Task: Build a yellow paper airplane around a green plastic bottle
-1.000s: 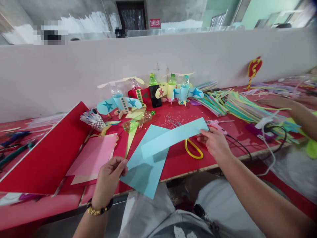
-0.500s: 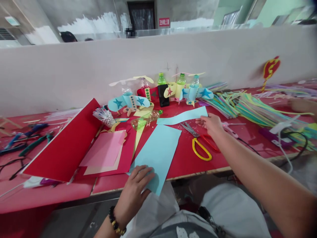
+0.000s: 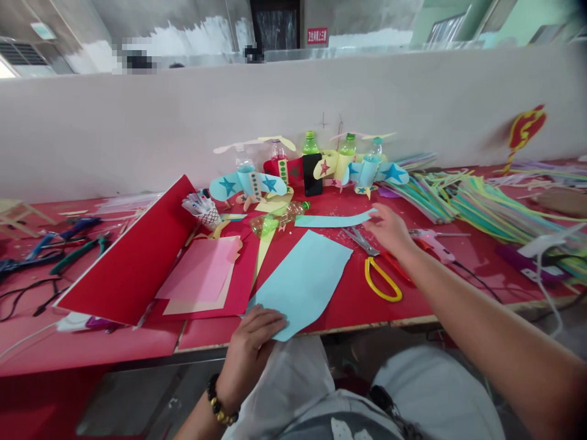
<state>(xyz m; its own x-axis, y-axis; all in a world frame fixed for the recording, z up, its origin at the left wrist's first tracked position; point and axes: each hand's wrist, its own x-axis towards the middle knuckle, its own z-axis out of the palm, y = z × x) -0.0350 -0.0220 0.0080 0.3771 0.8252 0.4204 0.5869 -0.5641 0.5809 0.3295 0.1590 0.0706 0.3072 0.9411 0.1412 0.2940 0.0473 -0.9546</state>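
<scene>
My left hand (image 3: 257, 333) grips the near corner of a light blue paper sheet (image 3: 300, 278), fingers on top and thumb underneath. The sheet lies slanted over the table's front edge. Farther back, my right hand (image 3: 389, 231) pinches the right end of a light blue paper strip (image 3: 332, 220) low over the table. Just below that hand lie scissors (image 3: 383, 278) with one yellow and one red handle, the red one partly hidden behind my forearm. A clear green-capped plastic bottle (image 3: 280, 219) lies on its side left of the strip.
Bottle airplanes with paper wings (image 3: 247, 183) stand along the wall near a black phone (image 3: 312, 175). A red board (image 3: 132, 256) leans left beside pink paper (image 3: 199, 269) and a pen cup (image 3: 207, 215). A glue gun (image 3: 435, 244) and pipe cleaners (image 3: 486, 208) lie right; pliers (image 3: 77, 256) far left.
The strip has come down lower and looks straighter, still in my right hand. The blue sheet has turned, its right corner swinging to the right, with my left hand on it. The view has shifted slightly.
</scene>
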